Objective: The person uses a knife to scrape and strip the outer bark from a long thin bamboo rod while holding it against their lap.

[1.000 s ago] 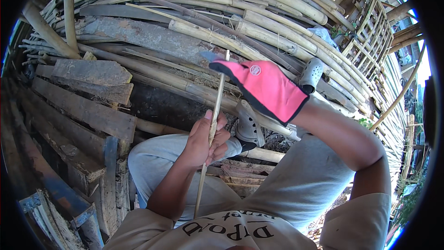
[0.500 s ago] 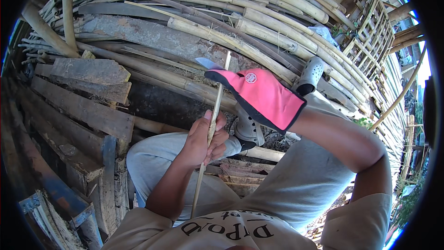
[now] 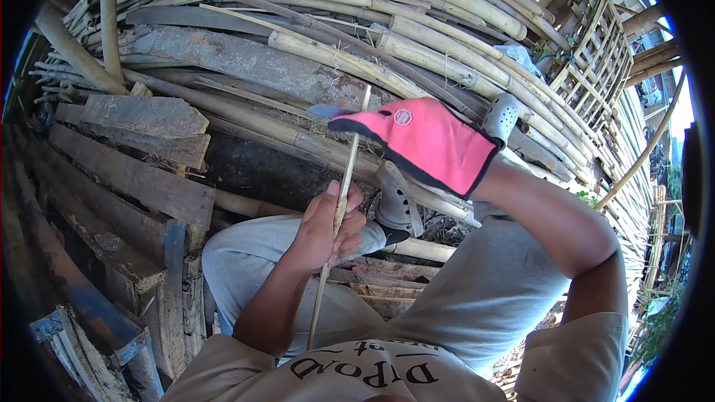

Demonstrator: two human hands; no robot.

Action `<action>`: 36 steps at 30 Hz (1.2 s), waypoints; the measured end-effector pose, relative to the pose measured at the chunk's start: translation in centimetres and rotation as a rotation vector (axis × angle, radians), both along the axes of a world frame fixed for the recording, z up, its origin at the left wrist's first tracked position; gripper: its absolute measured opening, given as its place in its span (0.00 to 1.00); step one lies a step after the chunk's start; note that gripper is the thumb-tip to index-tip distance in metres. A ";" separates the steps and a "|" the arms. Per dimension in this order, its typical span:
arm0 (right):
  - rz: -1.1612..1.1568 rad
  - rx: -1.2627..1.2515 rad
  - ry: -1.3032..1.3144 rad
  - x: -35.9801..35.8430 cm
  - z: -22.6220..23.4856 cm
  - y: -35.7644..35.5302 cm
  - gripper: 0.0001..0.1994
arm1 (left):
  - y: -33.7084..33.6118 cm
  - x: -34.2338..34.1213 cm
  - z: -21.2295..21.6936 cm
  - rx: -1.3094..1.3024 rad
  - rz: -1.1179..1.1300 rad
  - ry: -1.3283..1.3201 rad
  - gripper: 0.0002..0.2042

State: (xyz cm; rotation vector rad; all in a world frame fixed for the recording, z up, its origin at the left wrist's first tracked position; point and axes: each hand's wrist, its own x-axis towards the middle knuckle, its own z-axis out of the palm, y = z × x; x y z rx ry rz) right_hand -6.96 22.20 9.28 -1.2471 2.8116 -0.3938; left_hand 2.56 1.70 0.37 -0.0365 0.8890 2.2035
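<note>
Head view: left hand closed round thin bamboo strip, which projects above and below the grip. Above it, pink-gloved right hand crosses the strip, gripping knife; handle hidden.

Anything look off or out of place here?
Mismatched hands: the right hand wears a pink glove, while the left hand, gripping the thin strip below what looks like a blade, is bare. Also, crumpled pale plastic sits among the bamboo poles, like litter.
</note>
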 end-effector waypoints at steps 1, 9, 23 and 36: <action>0.001 -0.274 -0.103 -0.4 -0.1 0.8 0.33 | 0.0 0.0 0.0 -0.047 0.013 0.003 0.23; -0.028 -0.349 -0.246 0.1 -1.2 0.8 0.21 | -0.2 0.1 0.5 -0.079 0.018 0.001 0.23; -0.131 -0.001 0.069 -0.1 -0.6 -0.5 0.24 | -0.2 0.0 0.5 -0.029 0.021 0.013 0.23; -0.065 -0.113 -0.033 0.4 0.5 -0.9 0.19 | 0.0 -0.1 0.0 -0.016 0.007 0.010 0.23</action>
